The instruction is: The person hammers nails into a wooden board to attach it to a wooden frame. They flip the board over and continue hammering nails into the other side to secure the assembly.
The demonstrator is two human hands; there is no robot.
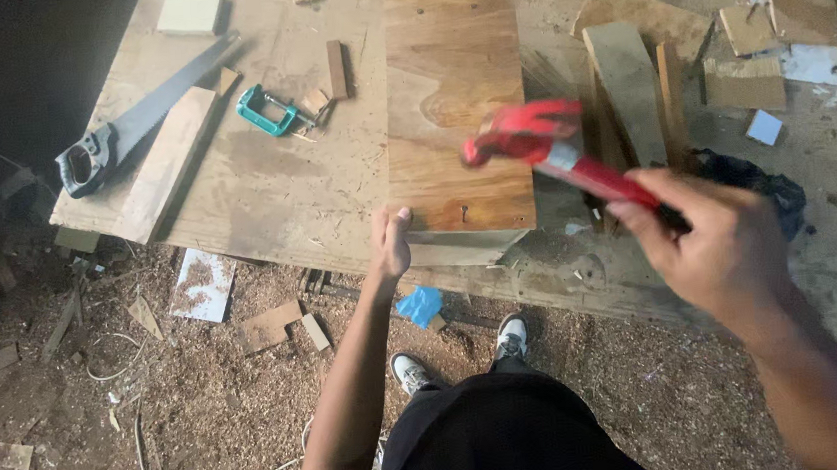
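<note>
My left hand [392, 245] pinches the board's [456, 105] near-left corner at the bench [268, 191] front edge, pinning it flat. My right hand [714, 244] is fisted around the hammer [550, 147], its head raised above the board's near end.

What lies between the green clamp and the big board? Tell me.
In the head view, between the clamp and the board lie small wood offcuts: an upright dark strip and a pale scrap by the clamp's screw.
</note>
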